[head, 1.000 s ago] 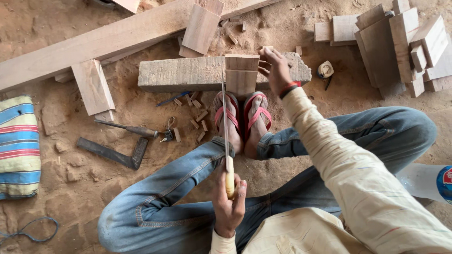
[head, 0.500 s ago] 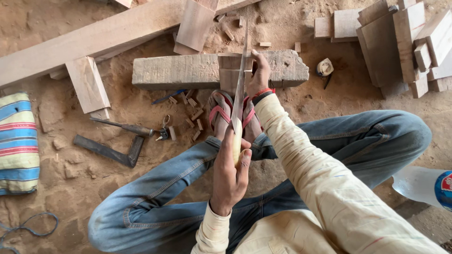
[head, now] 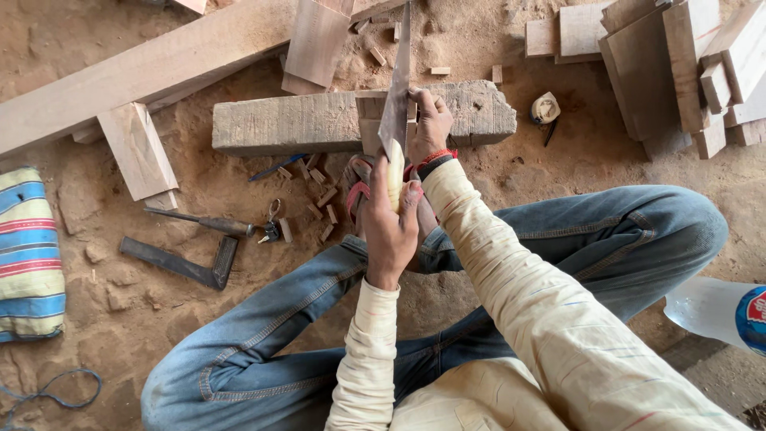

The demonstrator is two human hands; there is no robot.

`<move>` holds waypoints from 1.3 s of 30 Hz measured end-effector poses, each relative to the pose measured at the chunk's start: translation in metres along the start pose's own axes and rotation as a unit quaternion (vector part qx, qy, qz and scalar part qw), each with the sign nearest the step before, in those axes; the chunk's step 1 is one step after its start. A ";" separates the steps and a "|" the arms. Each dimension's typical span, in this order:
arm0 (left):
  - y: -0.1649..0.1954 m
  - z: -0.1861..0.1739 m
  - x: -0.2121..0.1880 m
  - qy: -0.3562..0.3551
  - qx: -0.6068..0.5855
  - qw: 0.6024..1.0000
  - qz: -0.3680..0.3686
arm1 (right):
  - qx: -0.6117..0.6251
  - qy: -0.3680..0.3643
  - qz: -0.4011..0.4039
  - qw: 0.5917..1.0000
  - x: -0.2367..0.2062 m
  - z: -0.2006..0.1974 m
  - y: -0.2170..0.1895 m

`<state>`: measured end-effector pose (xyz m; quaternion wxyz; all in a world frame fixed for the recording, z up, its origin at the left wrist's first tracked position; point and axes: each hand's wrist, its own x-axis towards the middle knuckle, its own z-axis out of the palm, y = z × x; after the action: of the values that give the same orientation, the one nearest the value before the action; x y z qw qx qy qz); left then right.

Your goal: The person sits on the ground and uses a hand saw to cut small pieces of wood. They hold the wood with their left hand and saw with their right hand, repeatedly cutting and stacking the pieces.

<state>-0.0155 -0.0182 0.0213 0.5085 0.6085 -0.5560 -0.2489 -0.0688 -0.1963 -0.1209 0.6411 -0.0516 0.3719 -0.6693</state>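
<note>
Left hand gripping pale handle of saw; right hand closing around small wood piece, pressing it against grey block.

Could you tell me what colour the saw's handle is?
Pale cream-yellow; the saw handle shows best in the head view.

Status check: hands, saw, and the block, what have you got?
Left hand gripping hand saw by its pale handle. Right hand pressing small wood piece against grey block. Offcut chips by the feet, off the cut line.
</note>
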 end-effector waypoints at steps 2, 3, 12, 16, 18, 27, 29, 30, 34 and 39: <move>0.007 -0.006 -0.009 0.001 -0.008 1.000 -0.023 | -0.005 -0.010 -0.008 1.000 -0.001 -0.002 0.000; 0.013 -0.011 -0.017 0.014 0.027 0.999 0.019 | -0.011 -0.016 -0.015 1.000 -0.002 -0.003 0.001; 0.023 -0.027 -0.049 -0.006 -0.313 0.923 -0.226 | -0.012 -0.024 -0.027 0.999 0.004 -0.008 0.002; 0.014 -0.012 -0.034 0.003 -0.305 0.928 -0.215 | 0.020 -0.020 -0.014 1.000 0.005 -0.007 0.003; 0.018 -0.011 -0.036 0.013 -0.338 0.915 -0.221 | 0.014 -0.029 -0.026 0.999 0.005 -0.006 0.003; 0.018 -0.008 -0.025 0.020 -0.340 0.908 -0.245 | -0.006 -0.025 -0.020 0.999 0.005 -0.009 0.004; 0.019 -0.008 -0.023 0.019 -0.367 0.898 -0.241 | 0.002 -0.024 -0.020 1.000 0.004 -0.010 0.005; 0.022 -0.010 -0.027 0.020 -0.349 0.905 -0.241 | 0.001 -0.019 -0.021 1.000 0.005 -0.010 0.004; 0.047 -0.034 -0.069 0.025 -0.308 0.915 -0.258 | -0.038 0.002 -0.027 0.999 0.007 -0.010 0.005; 0.042 -0.041 -0.084 0.035 -0.296 0.910 -0.287 | -0.025 -0.010 -0.033 0.999 0.007 -0.011 0.005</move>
<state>-0.0187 0.0792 0.0515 0.5908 0.5718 -0.2398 -0.5163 -0.0725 -0.1972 -0.1345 0.6210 -0.0865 0.3807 -0.6797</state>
